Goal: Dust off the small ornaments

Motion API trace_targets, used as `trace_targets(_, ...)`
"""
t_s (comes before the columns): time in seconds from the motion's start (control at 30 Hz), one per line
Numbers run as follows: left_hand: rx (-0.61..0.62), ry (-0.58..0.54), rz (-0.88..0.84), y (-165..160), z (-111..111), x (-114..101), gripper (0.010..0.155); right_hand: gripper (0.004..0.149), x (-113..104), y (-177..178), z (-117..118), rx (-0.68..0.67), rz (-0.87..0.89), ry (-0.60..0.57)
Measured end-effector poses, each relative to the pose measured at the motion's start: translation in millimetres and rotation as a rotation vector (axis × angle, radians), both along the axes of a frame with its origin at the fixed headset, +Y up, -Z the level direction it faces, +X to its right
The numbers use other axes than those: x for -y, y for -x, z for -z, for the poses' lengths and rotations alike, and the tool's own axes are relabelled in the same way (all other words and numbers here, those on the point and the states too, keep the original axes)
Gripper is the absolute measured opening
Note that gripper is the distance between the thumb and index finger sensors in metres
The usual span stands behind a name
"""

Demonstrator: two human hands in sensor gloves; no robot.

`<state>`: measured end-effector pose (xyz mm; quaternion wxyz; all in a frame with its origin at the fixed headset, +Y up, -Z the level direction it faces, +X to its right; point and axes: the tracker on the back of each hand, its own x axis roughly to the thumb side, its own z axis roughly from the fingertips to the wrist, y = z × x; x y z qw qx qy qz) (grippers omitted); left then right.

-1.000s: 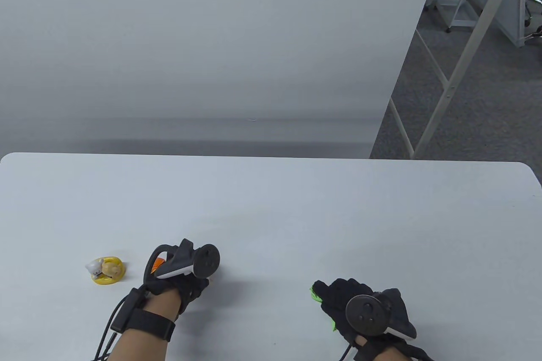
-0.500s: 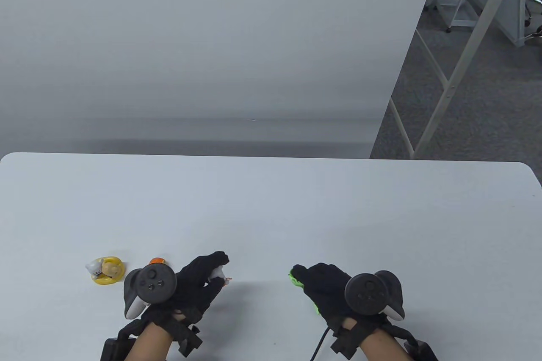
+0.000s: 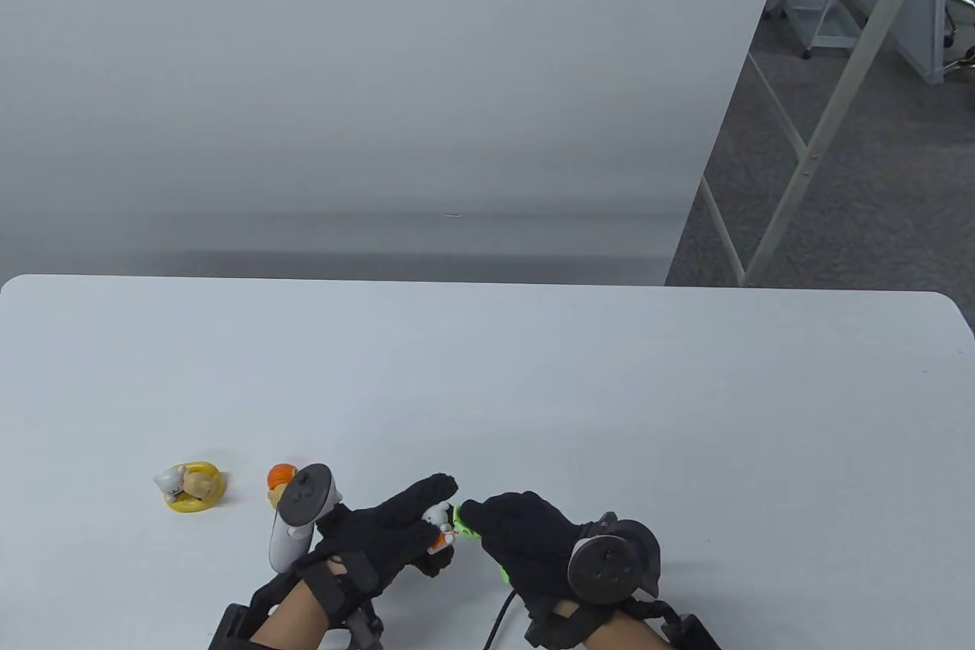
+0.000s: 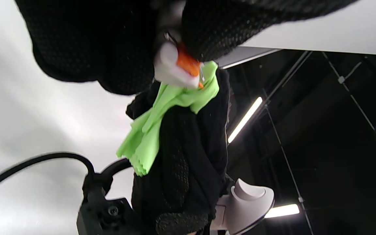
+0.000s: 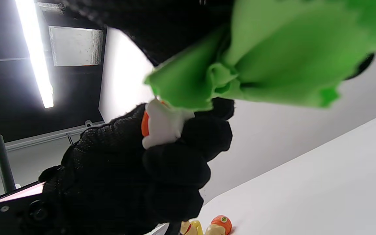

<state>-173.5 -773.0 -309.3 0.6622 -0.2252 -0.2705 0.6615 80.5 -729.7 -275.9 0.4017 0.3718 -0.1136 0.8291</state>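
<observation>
Pinching white-orange figurine point(image 3: 438, 524), L hand point(image 3: 385, 536) | R hand point(image 3: 525, 539) grips green cloth point(image 4: 162, 111) w/ it touching figurine | above bench point(image 3: 609, 391)

Work area: white table in front of a plain grey partition, carpeted floor to the right.

The table point(image 3: 533, 360) had a matte white top with rounded far corners. Behind it stood a large, smooth grey partition panel point(image 3: 366, 86) whose right edge slanted across the table view. Right of the panel lay grey carpet point(image 3: 861, 185), with a white metal frame point(image 3: 807, 147) leaning diagonally and further pale furniture legs point(image 3: 823, 10) beyond it. The wrist views showed a dark ceiling with lit fluorescent tube lights point(image 5: 36, 52) and thin suspended rails point(image 4: 286, 163).
</observation>
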Motion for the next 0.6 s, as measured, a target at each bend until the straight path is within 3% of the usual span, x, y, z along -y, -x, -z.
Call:
trace_targets(0.1, -0.052, 0.015, 0.025, -1.7, -0.4, 1.7, 0.074, 0.039, 6.7, 0.7, 1.4, -0.017, 0.036, 0.079)
trace_targets(0.17, -0.084, 0.04, 0.022, -2.4, -1.4, 2.2, 0.067, 0.04, 6.1, 1.2, 0.0, -0.015, 0.041, 0.059)
trace_targets(0.47, -0.003, 0.239, -0.13, -7.8, -4.3, 9.8, 0.065, 0.04, -3.2, 4.6, -5.7, -0.034, 0.105, 0.043)
trace_targets(0.53, -0.05, 0.166, -0.098, -8.5, -4.9, 4.1, 0.064, 0.04, -2.3, 3.5, -5.1, -0.033, 0.11, 0.067)
trace_targets(0.6, -0.248, -0.124, 0.036, -10.4, -6.0, -11.3, 0.063, 0.039, -1.1, 3.4, -2.3, -0.023, 0.131, 0.114)
